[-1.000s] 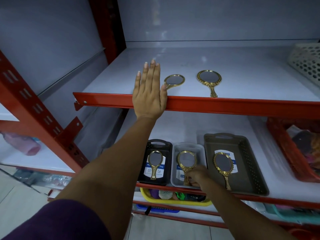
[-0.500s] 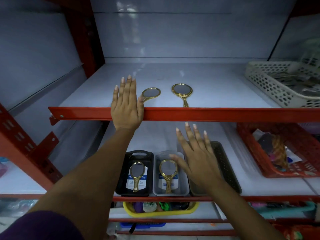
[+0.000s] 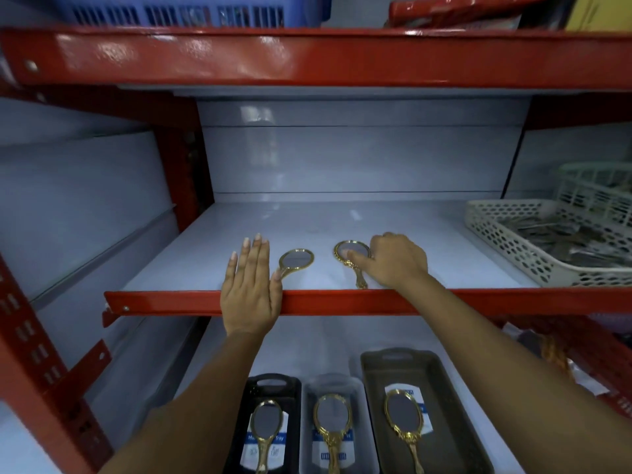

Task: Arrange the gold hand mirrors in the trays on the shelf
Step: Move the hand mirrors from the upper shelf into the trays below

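Observation:
Two gold hand mirrors lie on the middle shelf: a plain one (image 3: 294, 261) and an ornate one (image 3: 346, 252) to its right. My left hand (image 3: 249, 288) rests flat on the shelf's red front edge, fingers apart, its thumb by the plain mirror's handle. My right hand (image 3: 396, 261) is on the ornate mirror, thumb on its glass and fingers curled at its right rim. On the lower shelf stand a black tray (image 3: 293, 388), a grey tray (image 3: 307, 405) and a brown tray (image 3: 441, 388), each holding one gold mirror.
A white perforated basket (image 3: 506, 241) with metal items sits at the right of the middle shelf. Red baskets stand at the lower right (image 3: 591, 367). A blue crate (image 3: 191, 10) is on the top shelf. Red uprights (image 3: 181, 159) frame the left side.
My right hand rose from above the lower trays to the middle shelf and came down on the ornate mirror. The view tilted upward. The left hand stayed on the shelf edge.

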